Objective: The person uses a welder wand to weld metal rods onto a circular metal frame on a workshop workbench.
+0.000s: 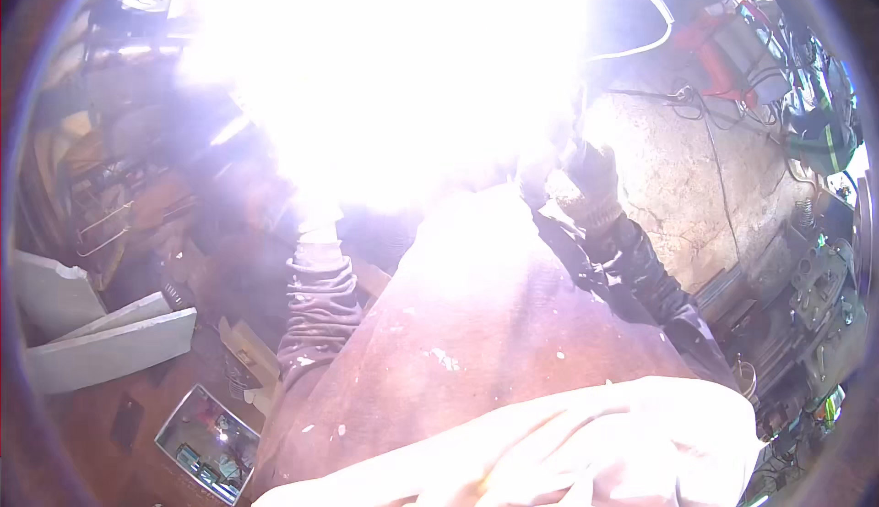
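A huge white glare [394,67] fills the upper middle and hides whatever lies between my hands. My left hand [318,221] shows only as a pale glove cuff above a wrinkled dark sleeve; its fingers vanish in the brightness. On the right edge of the glare, my gloved right hand [586,191] looks curled around something dark and blurred that I cannot make out. A brown apron [476,324], flecked with pale spots, covers my front between both forearms. Bunched white cloth [632,434] lies across the bottom of the view.
Grey-white boards [110,347] lean at the left, above a tray-like box [209,443] holding small items. At right, a cracked pale floor [696,168] carries a thin cable. Beyond it are a red-and-grey machine [732,54] with cables and metal parts [819,283].
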Demonstrator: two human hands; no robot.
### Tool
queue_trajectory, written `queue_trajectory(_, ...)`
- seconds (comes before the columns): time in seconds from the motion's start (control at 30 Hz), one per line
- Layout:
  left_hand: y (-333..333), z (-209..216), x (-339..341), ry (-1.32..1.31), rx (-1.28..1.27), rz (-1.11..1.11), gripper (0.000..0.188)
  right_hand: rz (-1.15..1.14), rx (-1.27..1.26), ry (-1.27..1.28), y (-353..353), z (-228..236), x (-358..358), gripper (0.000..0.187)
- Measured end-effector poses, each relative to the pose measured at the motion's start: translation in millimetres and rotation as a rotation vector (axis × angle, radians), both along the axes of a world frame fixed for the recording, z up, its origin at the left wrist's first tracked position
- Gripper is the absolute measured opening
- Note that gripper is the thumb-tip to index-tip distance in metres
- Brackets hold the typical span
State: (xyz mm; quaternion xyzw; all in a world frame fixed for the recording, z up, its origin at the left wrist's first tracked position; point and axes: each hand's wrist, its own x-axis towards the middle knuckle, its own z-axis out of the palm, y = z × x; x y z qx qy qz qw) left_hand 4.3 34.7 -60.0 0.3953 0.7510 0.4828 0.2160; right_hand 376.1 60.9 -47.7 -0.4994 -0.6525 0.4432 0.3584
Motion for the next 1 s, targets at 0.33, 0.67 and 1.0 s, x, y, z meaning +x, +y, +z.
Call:
queue_trajectory(0.33,-2.2,1.7,-7.0,0.404,0.063,-0.104,0.036,0.000,-0.061,0.094,-3.8,-16.2,8.0,0.049)
queue_trajectory(0.67,2.7,16.8,-1.1,0.609,-0.039,-0.138,0.032,-0.132,-0.204,0.185,-3.8,-11.5,10.5,0.054)
queue_trajectory(1.0,2.7,7.8,-9.8,0.712,-0.030,-0.145,0.035,-0.123,-0.178,0.214,-0.8,-12.8,5.2,0.041)
